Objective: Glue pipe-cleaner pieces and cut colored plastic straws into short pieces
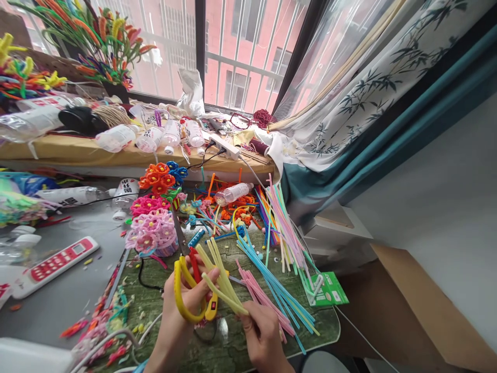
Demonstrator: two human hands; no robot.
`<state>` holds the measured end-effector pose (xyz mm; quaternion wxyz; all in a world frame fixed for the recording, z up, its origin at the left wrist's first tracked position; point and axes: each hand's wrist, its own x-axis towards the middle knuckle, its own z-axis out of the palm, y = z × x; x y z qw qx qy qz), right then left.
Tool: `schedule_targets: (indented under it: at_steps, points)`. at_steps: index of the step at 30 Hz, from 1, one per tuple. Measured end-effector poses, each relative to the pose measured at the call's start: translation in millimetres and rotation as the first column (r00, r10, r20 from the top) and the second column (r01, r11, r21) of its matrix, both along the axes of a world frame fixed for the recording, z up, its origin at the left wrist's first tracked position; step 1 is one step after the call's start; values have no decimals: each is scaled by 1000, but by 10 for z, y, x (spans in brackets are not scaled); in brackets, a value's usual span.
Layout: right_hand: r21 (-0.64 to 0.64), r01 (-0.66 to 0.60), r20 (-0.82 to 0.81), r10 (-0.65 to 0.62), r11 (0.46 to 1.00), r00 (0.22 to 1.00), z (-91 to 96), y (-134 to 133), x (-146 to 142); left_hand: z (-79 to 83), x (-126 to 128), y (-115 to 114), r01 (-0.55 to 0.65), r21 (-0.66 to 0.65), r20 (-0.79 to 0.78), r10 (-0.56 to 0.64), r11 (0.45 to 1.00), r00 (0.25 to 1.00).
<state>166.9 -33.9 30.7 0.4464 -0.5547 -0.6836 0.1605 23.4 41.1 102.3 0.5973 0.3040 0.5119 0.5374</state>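
Observation:
My left hand [182, 305] is closed through the yellow handles of a pair of scissors [186, 290], whose blades point up toward the pink flowers. My right hand [262, 329] pinches a bunch of pale yellow pipe cleaners [219, 274] at their lower ends. The stems fan upward and left, crossing just beside the scissors. Both hands hover over a green mat [233, 342] at the table's near edge.
Loose pink pipe cleaners [264, 298] and blue ones [275, 285] lie right of my hands. Finished pink flowers [153, 233] and orange flowers [157, 176] stand behind. A red-and-white remote [58, 261], plastic bottles [233, 192] and a green packet [328, 290] lie around.

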Motion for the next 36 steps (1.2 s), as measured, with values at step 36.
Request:
schedule_targets:
  at_steps: [36]
  points:
    - [-42,-23,-41,21,999,999,-56,-27,17,-40,-6,0,-10,65,24,8,998,1000]
